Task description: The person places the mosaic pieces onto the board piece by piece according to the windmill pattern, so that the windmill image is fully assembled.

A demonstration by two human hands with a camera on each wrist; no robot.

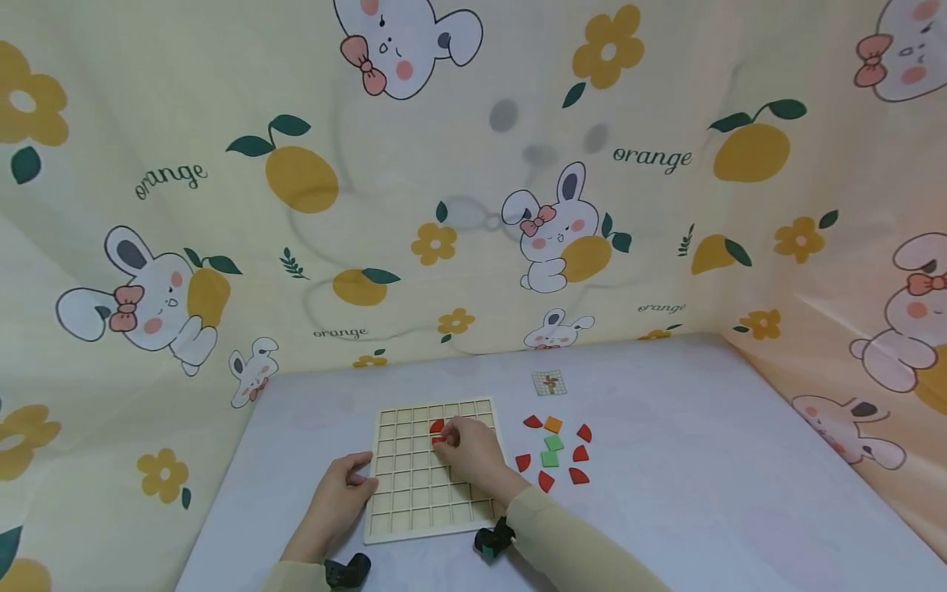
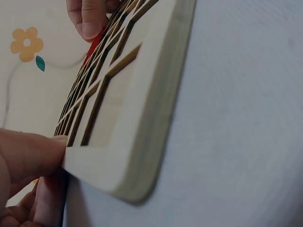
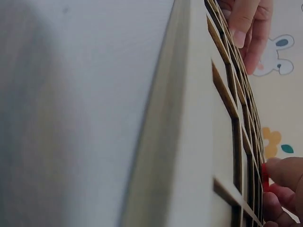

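A pale wooden grid board [image 1: 414, 520] lies on the table. Against its left edge rests my left hand [image 1: 336, 497], thumb and forefinger spread apart; the thumb [image 2: 35, 153] touches the rim in the left wrist view. Over the upper grid, my right hand [image 1: 476, 454] pinches a red piece [image 1: 439, 440], also visible as a red sliver [image 3: 265, 177] in the right wrist view. Just above it, a red quarter-round tile [image 1: 436, 426] sits in a cell. The fingers partly cover the pinched piece, so its full shape is hidden.
Right of the board lie several loose red quarter-round tiles [image 1: 579, 476], two green squares [image 1: 550, 459] and an orange square [image 1: 552, 424]. Behind them is a small gridded picture card [image 1: 549, 383]. A patterned cloth [image 1: 473, 205] hangs behind the table.
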